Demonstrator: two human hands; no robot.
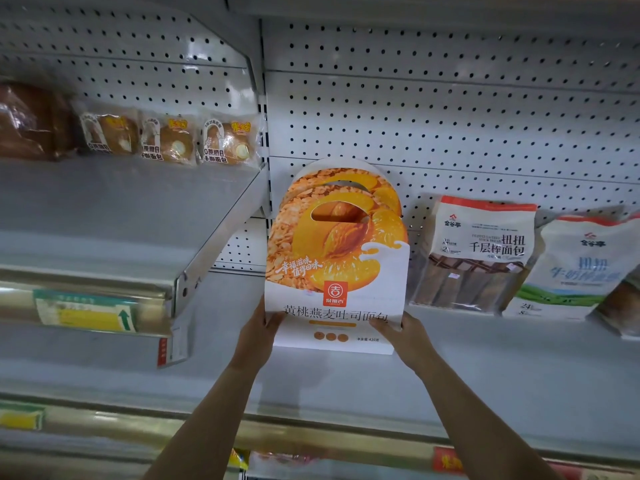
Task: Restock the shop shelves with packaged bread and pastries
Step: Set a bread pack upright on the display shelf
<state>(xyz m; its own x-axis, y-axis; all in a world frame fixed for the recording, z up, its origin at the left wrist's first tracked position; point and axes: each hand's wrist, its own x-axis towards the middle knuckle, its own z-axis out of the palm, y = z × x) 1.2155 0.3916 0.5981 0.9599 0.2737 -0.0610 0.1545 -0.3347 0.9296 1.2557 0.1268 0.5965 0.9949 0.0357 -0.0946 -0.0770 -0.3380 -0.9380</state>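
Bread box (336,258), orange and white with a cut-out carry handle, stands upright towards the left end of the lower shelf (519,368), close to the pegboard back wall (450,116). I see it held from below at both bottom corners. My left hand (258,332) grips the lower left corner, and my right hand (407,337) grips the lower right corner with fingertips on the printed front. I cannot tell whether the base rests on the shelf or hangs just above it. A second arched handle flap shows behind the front one; I cannot tell if it belongs to the same box.

Just to the right, a bag of stick bread (474,254) leans against the back wall, with a white milk-bread bag (571,268) beside it. On the higher shelf to the left stand three small wrapped buns (169,138) in a row, next to a blurred dark loaf (31,123).
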